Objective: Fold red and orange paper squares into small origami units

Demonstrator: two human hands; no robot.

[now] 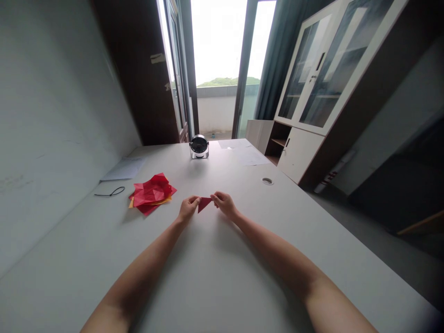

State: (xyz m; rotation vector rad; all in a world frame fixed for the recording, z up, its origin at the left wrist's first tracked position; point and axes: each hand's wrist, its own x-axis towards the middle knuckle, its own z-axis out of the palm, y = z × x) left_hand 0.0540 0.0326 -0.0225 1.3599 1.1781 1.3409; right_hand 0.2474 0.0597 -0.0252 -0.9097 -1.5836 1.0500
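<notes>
A small folded triangle of red paper [204,204] is held up between my two hands over the white table [215,259]. My left hand [189,207] pinches its left corner. At the right corner, the fingers of my right hand [224,204] are closed on the same paper. One point of the triangle hangs downward beside my left fingers. To the left of my hands lies a loose pile of creased red paper [152,189], with orange-yellow paper [163,201] showing beneath it.
A round black and silver device [199,146] stands at the table's far side. Thin papers [255,157] lie at the far right, a grey-white sheet [124,168] at the left. A black cord [111,194] is near the pile, and a round grommet [267,181] sits near the right edge.
</notes>
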